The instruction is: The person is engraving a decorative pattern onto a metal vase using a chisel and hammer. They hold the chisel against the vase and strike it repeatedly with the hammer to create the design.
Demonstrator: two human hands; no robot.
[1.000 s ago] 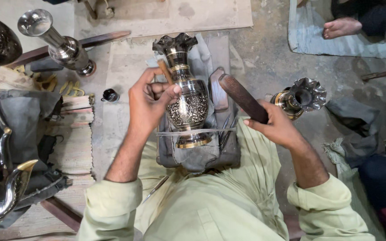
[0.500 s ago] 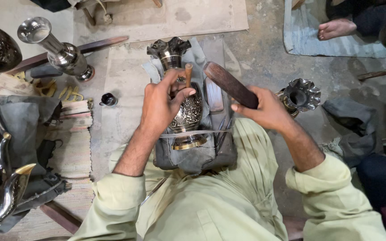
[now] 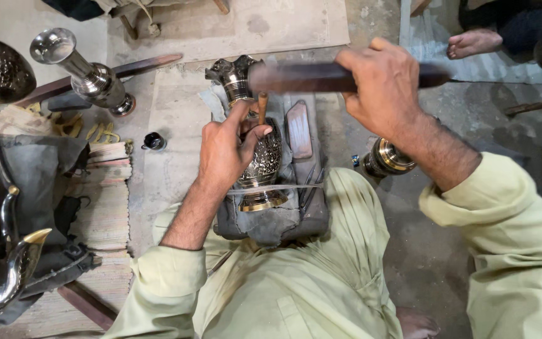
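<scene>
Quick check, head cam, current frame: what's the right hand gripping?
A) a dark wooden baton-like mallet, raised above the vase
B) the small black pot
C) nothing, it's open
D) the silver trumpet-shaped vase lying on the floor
A: the right hand is closed around the dark wooden mallet, held level above the engraved vase, while the left hand steadies a small wooden-handled tool on that vase.

Engraved brass vase point(image 3: 261, 157) lying on grey cushion point(image 3: 271, 223) (strapped down), dark wooden stick point(image 3: 296, 78) raised, probably blurred

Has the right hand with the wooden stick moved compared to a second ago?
Yes. The right hand has lifted the dark wooden stick up and across, from beside the engraved vase to over its neck.
</scene>
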